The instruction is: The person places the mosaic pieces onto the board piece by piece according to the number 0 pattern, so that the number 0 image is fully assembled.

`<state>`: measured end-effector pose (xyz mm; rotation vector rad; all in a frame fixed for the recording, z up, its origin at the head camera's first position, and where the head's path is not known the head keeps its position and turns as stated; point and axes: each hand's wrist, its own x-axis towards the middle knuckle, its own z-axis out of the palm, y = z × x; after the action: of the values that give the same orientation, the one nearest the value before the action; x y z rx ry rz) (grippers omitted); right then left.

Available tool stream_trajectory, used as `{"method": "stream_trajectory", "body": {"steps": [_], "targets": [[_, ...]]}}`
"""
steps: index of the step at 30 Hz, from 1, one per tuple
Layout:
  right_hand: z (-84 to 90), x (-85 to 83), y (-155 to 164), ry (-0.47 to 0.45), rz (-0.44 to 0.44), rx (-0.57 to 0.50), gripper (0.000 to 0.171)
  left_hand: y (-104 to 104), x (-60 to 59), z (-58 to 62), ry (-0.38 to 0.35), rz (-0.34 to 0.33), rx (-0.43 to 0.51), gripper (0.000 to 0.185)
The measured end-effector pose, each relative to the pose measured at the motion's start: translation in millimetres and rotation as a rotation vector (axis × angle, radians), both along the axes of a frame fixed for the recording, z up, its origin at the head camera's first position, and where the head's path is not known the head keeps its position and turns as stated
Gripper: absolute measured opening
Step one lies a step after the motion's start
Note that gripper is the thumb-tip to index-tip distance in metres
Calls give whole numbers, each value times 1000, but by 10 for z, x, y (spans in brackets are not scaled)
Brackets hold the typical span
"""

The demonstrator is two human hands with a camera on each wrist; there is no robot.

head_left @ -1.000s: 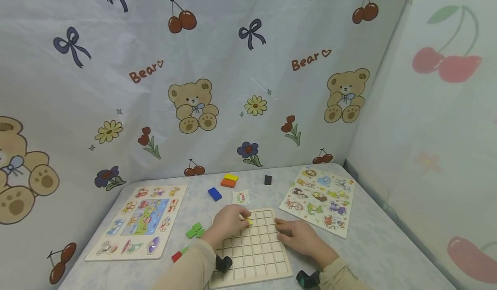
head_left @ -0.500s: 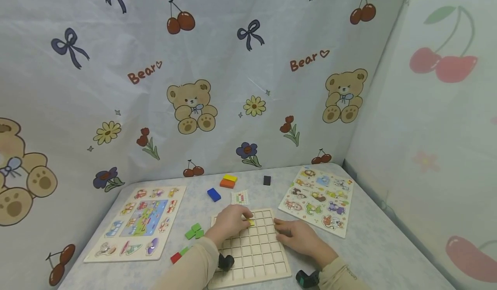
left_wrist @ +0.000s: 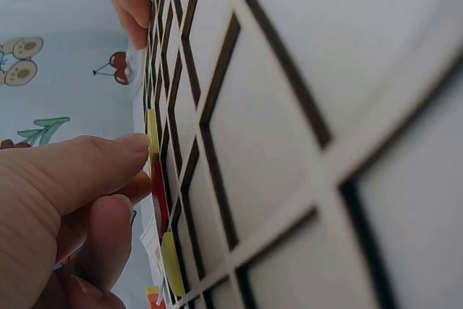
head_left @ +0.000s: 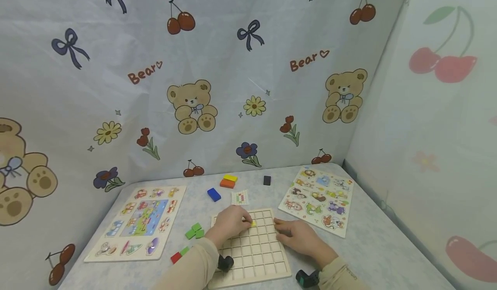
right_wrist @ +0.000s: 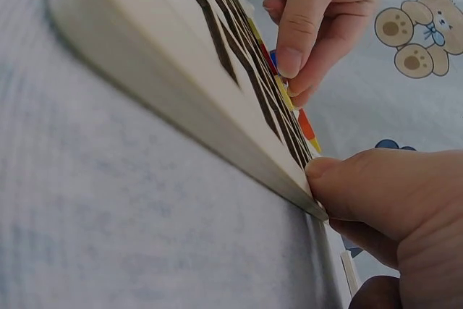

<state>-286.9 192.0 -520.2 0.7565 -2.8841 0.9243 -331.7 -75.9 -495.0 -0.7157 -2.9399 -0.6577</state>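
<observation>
A pale wooden grid board lies flat in front of me on the table. My left hand pinches a small yellow piece and holds it down on the board's far rows. In the left wrist view the fingertips touch that yellow piece, with a red piece just beside it. My right hand holds the board's right edge. The right wrist view shows its thumb pressed on the board's rim, with the left hand farther back.
A blue block, an orange and yellow stack, a black block and a pattern card lie behind the board. Green pieces and a red piece sit to its left. Picture puzzles flank it; printed curtains enclose the table.
My left hand has shifted the yellow piece very slightly toward me on the board. The right hand has stayed on the board's edge.
</observation>
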Motion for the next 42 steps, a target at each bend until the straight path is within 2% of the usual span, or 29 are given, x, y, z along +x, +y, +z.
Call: {"method": "stream_trajectory", "body": {"steps": [4,7,11,16,21,24,27,30,35,42], "targets": [[1,6,-14,2,10,-4,38,-82,62,6,-16,42,54,10],[10,15,-21,2,14,-2,38,-233,141,45,-52,115,135,17],[19,19,-15,-2,2,14,38,-535,235,133,-93,240,231,25],[32,7,5,-8,-13,13,37,-982,327,227,-126,385,308,31],[49,19,31,-6,-25,16,36,-1328,392,205,-162,485,393,35],[58,30,38,-8,-27,20,36,-1434,410,137,-161,515,398,35],[65,26,33,-16,-35,17,36,-1492,419,97,-148,529,341,35],[60,15,31,-18,-42,22,37,-1521,424,76,-178,543,270,34],[42,19,18,-11,-34,20,37,-1561,432,8,-245,527,223,32],[34,28,-16,0,-12,-1,36,-1625,434,-75,-221,514,188,29]]}}
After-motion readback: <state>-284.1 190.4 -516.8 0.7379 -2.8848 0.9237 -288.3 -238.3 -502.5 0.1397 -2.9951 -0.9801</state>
